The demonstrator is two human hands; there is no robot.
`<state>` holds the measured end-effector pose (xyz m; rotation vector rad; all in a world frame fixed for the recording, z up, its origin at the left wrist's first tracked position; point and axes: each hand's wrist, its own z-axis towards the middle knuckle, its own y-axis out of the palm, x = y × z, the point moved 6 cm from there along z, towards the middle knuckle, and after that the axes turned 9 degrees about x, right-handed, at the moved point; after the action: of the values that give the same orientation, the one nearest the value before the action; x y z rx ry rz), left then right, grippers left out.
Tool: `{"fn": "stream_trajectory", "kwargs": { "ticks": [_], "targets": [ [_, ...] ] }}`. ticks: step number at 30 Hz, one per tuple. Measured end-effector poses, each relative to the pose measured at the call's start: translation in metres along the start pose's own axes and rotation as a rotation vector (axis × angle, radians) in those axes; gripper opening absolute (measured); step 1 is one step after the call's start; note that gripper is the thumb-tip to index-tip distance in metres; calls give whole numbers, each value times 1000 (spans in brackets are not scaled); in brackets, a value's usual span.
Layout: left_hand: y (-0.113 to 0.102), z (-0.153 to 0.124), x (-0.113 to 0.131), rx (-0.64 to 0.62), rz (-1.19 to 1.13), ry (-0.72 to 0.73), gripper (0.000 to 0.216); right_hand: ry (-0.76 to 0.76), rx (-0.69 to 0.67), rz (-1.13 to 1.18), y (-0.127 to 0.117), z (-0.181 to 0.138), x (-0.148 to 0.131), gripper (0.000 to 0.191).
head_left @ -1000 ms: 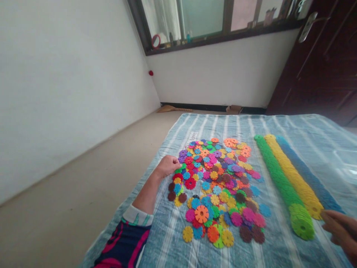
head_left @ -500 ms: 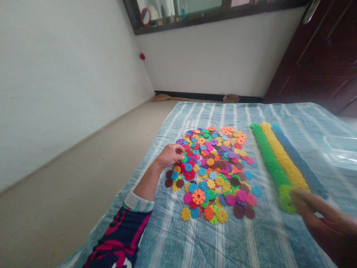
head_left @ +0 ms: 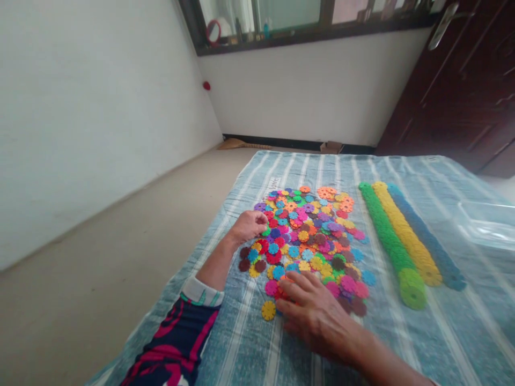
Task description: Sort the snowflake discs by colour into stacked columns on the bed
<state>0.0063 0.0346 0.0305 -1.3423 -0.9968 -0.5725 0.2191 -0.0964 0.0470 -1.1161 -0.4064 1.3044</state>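
A spread of notched plastic flower discs (head_left: pixel 303 236) in many colours lies on the striped cloth. My left hand (head_left: pixel 249 226) is at the left edge of the spread, thumb and fingers pinched together. A green disc (head_left: pixel 266 231) shows just below those fingertips; whether it is held cannot be seen. My right hand (head_left: pixel 317 316) reaches over the near part of the spread with fingers stretched out, covering several discs. To the right lie three rows of overlapping discs: green (head_left: pixel 388 236), yellow (head_left: pixel 406 230) and blue (head_left: pixel 426 236).
Blue-and-white striped cloth (head_left: pixel 241 332) covers the surface under the discs. A clear plastic box (head_left: pixel 488 222) stands at the right edge. Beyond are a broom (head_left: pixel 233 143) on the floor, a small cardboard box (head_left: pixel 331 147), a window ledge and a dark red door (head_left: pixel 454 107).
My right hand has moved left from the near end of the green row to the near part of the disc spread. The left hand stays pinched in nearly the same place.
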Motion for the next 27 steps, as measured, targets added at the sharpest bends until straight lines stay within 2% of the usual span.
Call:
{"fn": "stream_trajectory", "kwargs": {
  "ticks": [4,7,10,14,20,27],
  "targets": [
    [-6,3,-4,3,159,48,12,82,-10,-113,7,10,33,32],
    [-9,4,1,-19,303,129,12,206,37,-233,-3,7,66,31],
    [-12,1,11,-45,406,193,12,304,126,-351,-15,-1,85,27],
    [-14,-6,23,-74,545,228,11,375,252,-434,-24,-9,90,31],
    [-9,-13,32,-123,730,226,9,407,243,-381,-27,-13,98,23],
    [-4,-15,34,-123,756,239,11,432,302,-373,-33,-15,111,19]
  ]
}}
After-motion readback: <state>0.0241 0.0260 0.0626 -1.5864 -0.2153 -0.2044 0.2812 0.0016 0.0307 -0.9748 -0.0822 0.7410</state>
